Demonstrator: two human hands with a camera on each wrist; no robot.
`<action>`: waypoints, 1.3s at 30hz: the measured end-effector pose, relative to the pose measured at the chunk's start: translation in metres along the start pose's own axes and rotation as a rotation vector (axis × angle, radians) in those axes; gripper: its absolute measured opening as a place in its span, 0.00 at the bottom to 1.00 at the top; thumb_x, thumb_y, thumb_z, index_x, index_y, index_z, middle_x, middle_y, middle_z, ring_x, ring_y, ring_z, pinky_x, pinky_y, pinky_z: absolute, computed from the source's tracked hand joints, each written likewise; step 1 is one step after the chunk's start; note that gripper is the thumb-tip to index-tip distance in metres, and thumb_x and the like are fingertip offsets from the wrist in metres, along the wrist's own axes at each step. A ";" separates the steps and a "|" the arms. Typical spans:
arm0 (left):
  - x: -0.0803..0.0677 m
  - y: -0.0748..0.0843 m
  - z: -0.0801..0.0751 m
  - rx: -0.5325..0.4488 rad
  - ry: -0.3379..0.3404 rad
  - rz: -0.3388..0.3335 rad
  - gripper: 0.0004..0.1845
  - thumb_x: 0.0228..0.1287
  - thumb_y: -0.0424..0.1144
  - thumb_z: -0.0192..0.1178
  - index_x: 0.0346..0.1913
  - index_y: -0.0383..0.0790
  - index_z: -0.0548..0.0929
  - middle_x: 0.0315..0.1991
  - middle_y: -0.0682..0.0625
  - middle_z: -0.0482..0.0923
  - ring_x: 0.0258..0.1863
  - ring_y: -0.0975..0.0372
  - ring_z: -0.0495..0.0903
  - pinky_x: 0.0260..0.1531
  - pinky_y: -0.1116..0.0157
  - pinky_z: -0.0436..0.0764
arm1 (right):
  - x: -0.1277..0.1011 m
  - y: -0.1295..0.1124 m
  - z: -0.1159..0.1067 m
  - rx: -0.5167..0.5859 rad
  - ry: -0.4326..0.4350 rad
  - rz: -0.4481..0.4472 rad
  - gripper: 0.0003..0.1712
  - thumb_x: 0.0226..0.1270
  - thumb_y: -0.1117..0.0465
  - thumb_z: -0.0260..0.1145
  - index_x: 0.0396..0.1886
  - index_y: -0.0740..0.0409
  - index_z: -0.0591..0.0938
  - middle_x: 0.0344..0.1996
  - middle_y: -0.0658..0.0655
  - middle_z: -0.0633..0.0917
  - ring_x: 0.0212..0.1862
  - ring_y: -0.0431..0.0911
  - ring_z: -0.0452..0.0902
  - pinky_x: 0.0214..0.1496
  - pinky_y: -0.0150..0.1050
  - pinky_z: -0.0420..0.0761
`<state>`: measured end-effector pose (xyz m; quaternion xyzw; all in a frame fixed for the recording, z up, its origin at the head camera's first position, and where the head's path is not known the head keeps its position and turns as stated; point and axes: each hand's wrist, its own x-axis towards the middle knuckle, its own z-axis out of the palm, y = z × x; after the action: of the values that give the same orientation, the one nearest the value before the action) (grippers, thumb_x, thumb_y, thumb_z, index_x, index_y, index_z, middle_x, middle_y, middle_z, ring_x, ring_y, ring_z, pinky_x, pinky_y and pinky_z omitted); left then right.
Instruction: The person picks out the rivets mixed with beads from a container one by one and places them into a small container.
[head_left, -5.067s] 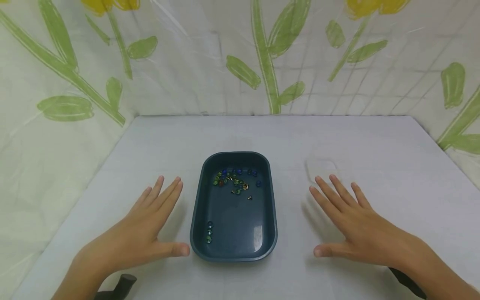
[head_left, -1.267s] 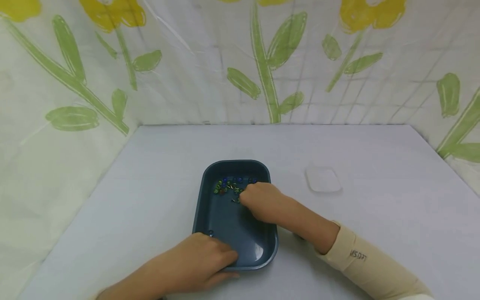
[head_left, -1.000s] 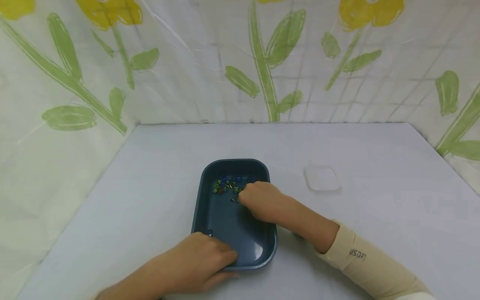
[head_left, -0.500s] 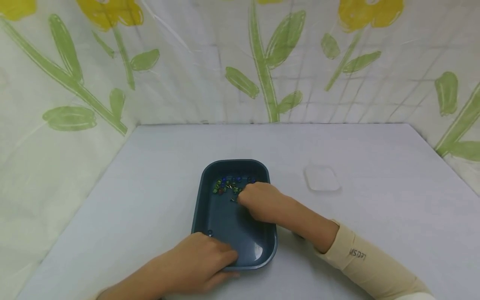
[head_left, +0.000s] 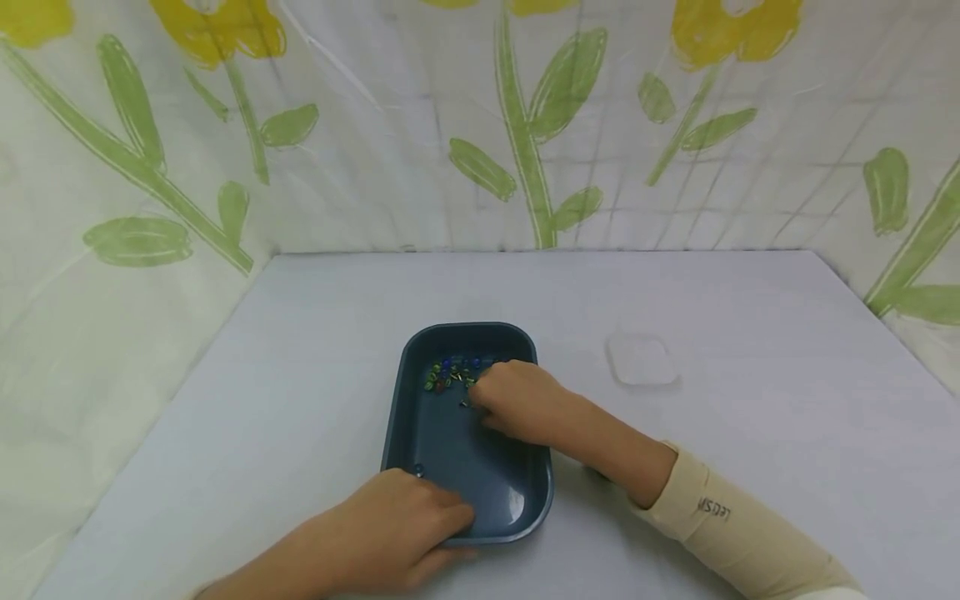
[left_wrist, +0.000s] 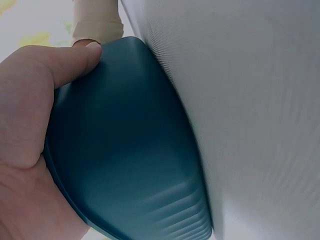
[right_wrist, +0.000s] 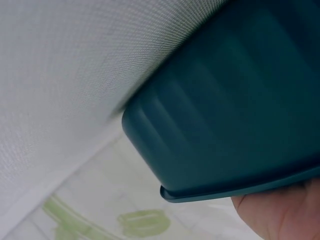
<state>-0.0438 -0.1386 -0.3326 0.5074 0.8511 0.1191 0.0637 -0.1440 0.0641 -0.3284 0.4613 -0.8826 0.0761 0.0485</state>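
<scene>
A dark teal tray stands on the white table. My left hand holds its near left corner: in the left wrist view the thumb presses the outer wall, while the fingers go over the rim and are hidden. My right hand reaches over the right rim, fingers bent down among small pieces; its fingertips are hidden, so I cannot tell what they pinch. Beside them lie green, blue and red glass beads and small gold screws. A clear bead shows just beyond the left hand.
A clear square plastic lid or shallow box lies on the table to the right of the tray. A pale curtain with painted flowers hangs behind the table. Something dark, partly hidden, sits under the right forearm.
Both hands, spread beside the tray five seconds ago, are now at it: the left at the near corner, the right inside. During the last second the right fingers shift slightly; the left stays put.
</scene>
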 end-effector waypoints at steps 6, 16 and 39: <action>-0.002 0.000 0.001 0.002 -0.011 -0.012 0.16 0.76 0.54 0.52 0.30 0.52 0.77 0.19 0.68 0.61 0.17 0.76 0.59 0.17 0.78 0.58 | -0.001 -0.001 0.003 0.000 0.081 -0.045 0.09 0.61 0.71 0.68 0.26 0.54 0.85 0.20 0.47 0.79 0.22 0.38 0.69 0.27 0.34 0.74; -0.002 0.000 0.001 0.024 0.026 0.016 0.16 0.76 0.53 0.53 0.29 0.52 0.76 0.19 0.67 0.59 0.16 0.77 0.55 0.16 0.78 0.55 | 0.000 -0.001 0.003 0.092 0.008 -0.041 0.17 0.60 0.72 0.64 0.17 0.50 0.74 0.14 0.44 0.64 0.19 0.37 0.55 0.22 0.30 0.61; 0.000 -0.002 0.002 -0.004 0.023 0.011 0.17 0.76 0.53 0.53 0.28 0.51 0.77 0.19 0.67 0.59 0.16 0.77 0.55 0.16 0.79 0.55 | -0.005 0.000 -0.013 0.016 -0.027 -0.053 0.06 0.67 0.67 0.68 0.30 0.55 0.85 0.21 0.46 0.79 0.22 0.37 0.67 0.26 0.29 0.71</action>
<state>-0.0455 -0.1391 -0.3355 0.5107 0.8486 0.1267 0.0544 -0.1410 0.0711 -0.3167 0.4857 -0.8702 0.0755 0.0350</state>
